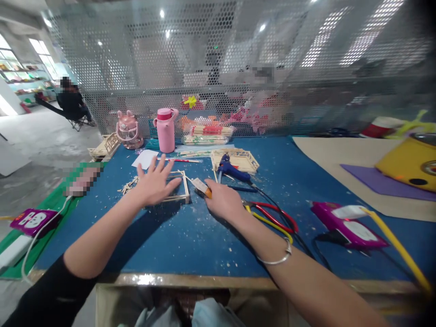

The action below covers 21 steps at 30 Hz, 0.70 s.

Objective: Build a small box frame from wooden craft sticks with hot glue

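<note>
My left hand (pixel 155 182) has its fingers spread over a small frame of pale wooden sticks (pixel 186 187), hiding its left part. Whether the palm touches the frame I cannot tell. Just right of the frame, my right hand (pixel 223 200) is closed around a small flat tool (pixel 200 185) with an orange handle and a pale, printed head pointing at the frame. Short stick offcuts (pixel 127 185) lie left of my left hand. Beyond my right hand, a blue glue gun (pixel 233 170) rests against a second stick-built piece (pixel 252 161).
Red-handled pliers (pixel 279 215) and black cables lie right of my right forearm. Purple power strips (pixel 350 227) (pixel 36 221) sit at both sides. A pink thermos (pixel 165 131), a clear pink-topped bottle (pixel 128 131) and bagged sticks (pixel 207 135) stand before a perforated metal screen (pixel 190 59).
</note>
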Each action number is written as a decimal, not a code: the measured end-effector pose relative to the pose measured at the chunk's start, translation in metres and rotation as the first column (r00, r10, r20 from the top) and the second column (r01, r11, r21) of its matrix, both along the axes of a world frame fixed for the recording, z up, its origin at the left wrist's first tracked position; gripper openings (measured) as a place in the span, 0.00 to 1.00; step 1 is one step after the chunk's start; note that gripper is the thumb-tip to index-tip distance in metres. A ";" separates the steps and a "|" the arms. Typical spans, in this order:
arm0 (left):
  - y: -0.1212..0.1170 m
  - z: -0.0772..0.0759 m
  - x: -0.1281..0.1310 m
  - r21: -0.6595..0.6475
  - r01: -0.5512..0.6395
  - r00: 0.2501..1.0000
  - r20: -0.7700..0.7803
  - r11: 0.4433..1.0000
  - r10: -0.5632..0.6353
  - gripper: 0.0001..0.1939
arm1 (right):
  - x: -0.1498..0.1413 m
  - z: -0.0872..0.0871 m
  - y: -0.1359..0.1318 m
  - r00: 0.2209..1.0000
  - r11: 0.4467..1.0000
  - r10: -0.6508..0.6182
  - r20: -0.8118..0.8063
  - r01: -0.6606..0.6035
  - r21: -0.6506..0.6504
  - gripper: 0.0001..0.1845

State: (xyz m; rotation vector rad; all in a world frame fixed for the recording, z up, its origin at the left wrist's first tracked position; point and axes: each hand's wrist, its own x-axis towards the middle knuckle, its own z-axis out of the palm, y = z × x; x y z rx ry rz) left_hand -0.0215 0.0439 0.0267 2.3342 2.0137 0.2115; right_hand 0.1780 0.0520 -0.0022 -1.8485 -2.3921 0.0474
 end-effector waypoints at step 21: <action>-0.018 -0.019 -0.042 0.183 0.079 0.991 0.094 0.980 -0.097 0.27 | 0.002 0.002 -0.002 0.993 0.998 -0.049 -0.103 0.052 0.026 0.20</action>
